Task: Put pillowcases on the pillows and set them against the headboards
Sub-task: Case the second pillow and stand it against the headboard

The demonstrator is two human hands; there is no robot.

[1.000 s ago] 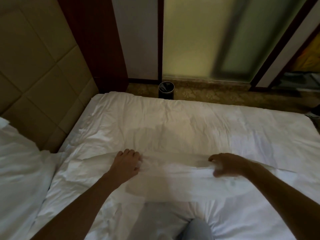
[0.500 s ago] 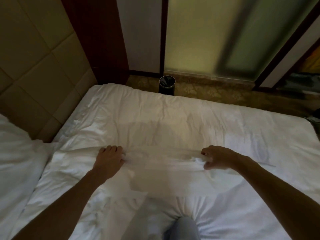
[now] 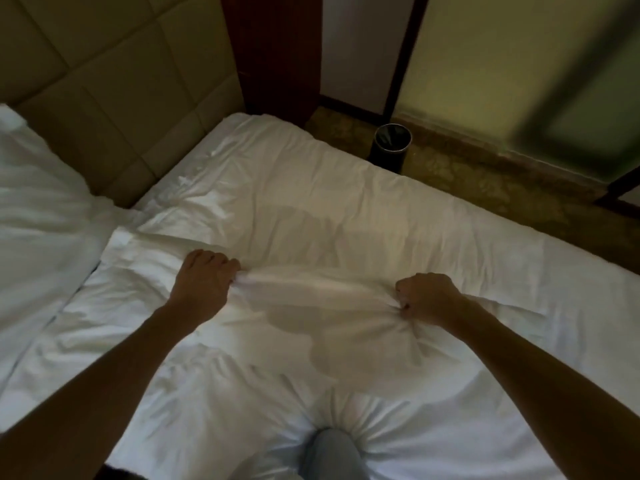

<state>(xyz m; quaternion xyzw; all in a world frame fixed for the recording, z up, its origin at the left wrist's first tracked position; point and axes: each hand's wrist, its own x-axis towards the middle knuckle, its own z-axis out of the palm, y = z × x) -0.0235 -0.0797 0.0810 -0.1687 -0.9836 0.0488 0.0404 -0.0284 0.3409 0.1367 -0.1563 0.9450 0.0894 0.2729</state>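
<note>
A black cylindrical waste bin (image 3: pixel 392 144) stands on the patterned floor (image 3: pixel 485 181) just beyond the far edge of the bed (image 3: pixel 363 209), near a dark wooden post (image 3: pixel 277 53) and a frosted greenish glass panel (image 3: pixel 485 64). The padded headboard (image 3: pixel 104 81) fills the upper left, and a white bundle (image 3: pixel 41 209) of bedding lies against its lower edge; whether this is a pillow cannot be told. A knee (image 3: pixel 329 455) in pale trousers presses into the near side of the bed and dents the fabric into radiating folds. Nothing lies between the 2 hands and the cloth they hold.

The pillowcase (image 3: pixel 311 299) lies flat across the middle of the bed, 1 corner reaching toward the bundle on the left. The left hand (image 3: pixel 204 285) has its fingers curled and bunches the pillowcase's far edge. The right hand (image 3: pixel 429 299) is clenched into a fist on a gather of the same cloth, with creases fanning out from it. The 2 hands are well apart, and the fabric between them is drawn into a taut ridge.

The pillowcase and sheet are white, thin and heavily creased. The headboard is beige, smooth and quilted in large square panels with stitched seams. The bin is glossy with a round open rim.
</note>
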